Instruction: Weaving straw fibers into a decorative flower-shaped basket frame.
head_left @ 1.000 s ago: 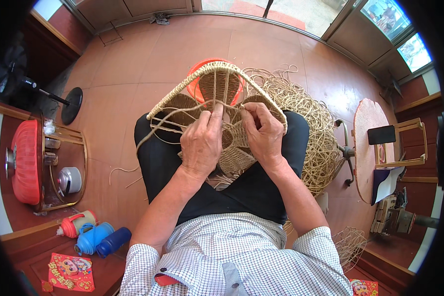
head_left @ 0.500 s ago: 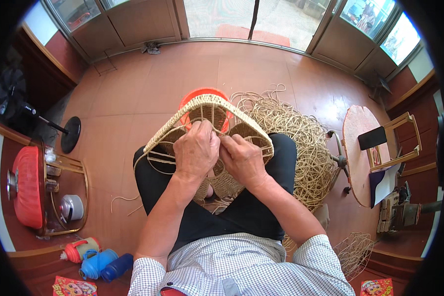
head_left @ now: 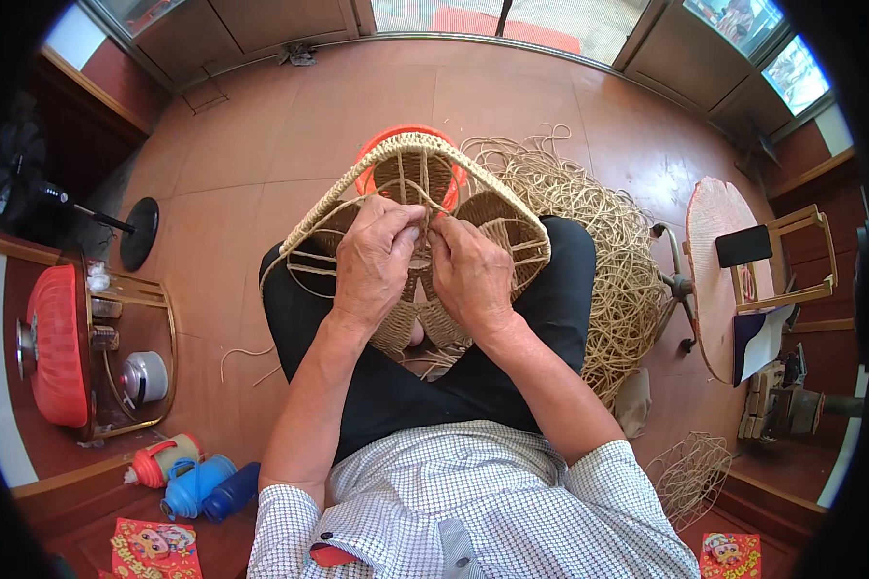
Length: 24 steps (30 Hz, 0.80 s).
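Note:
A partly woven straw-coloured basket (head_left: 499, 188) rests on my thighs, its braided rim making a rounded triangle. Inside the rim run bare ribs and loose strands of cord (head_left: 311, 273), with tightly woven brown panels lower down. My left hand (head_left: 372, 261) is closed over the middle of the opening, thumb and forefinger pinching cord. Close beside it, my right hand (head_left: 471, 275) pinches at the same ribs with bent fingers. The fingertips almost meet, and the exact crossing of the strands between them is hard to make out.
Behind the basket stands an orange-red tub (head_left: 396, 132). A big tangled heap of cord (head_left: 613, 280) lies right of my leg. Farther right are a round-topped stool (head_left: 714, 289) and a wooden chair frame (head_left: 803, 256). At left are a fan base (head_left: 141, 234), a kettle (head_left: 145, 376) and flasks (head_left: 198, 487).
The view has tilted down, so the room sits higher in the picture. My hands have drawn slightly apart, and my left fingers now show in a pinch.

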Motion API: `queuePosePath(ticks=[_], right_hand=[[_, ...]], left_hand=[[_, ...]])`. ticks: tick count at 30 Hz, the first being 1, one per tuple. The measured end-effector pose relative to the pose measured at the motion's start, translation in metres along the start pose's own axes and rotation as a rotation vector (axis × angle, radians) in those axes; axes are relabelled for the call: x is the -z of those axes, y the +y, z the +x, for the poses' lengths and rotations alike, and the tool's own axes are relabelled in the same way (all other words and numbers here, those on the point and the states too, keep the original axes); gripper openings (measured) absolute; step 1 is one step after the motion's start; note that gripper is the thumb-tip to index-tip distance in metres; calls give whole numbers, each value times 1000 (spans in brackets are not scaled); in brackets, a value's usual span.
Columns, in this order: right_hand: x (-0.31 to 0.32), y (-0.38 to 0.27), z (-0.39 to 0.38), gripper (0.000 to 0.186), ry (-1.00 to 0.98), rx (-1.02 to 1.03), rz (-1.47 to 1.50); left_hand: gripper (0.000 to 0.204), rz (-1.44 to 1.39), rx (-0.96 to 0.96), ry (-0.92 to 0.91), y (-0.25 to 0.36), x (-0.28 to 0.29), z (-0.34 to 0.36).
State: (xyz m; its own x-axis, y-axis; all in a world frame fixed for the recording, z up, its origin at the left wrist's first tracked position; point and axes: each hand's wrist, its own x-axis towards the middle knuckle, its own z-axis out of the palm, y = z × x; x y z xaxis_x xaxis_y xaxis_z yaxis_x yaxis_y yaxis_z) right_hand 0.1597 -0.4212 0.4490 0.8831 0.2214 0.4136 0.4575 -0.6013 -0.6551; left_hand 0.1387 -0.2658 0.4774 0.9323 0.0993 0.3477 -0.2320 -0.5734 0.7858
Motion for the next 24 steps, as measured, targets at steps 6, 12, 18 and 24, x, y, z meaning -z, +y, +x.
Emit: queuePosePath(ticks=[6,12,18,24], right_hand=[[-2,-1,-3,10,29,-14,37],[-2,0,-4,11,27,-16,50],[1,4,-9,17,64,45,210],[2,10,-21,20,14,130,120]], left_hand=[[18,129,-146,12,-5,-4,-1],[17,203,-226,29,-11,-5,-3],[13,154,-11,52,-7,-9,-15],[7,272,-106,28,-3,-5,-18]])
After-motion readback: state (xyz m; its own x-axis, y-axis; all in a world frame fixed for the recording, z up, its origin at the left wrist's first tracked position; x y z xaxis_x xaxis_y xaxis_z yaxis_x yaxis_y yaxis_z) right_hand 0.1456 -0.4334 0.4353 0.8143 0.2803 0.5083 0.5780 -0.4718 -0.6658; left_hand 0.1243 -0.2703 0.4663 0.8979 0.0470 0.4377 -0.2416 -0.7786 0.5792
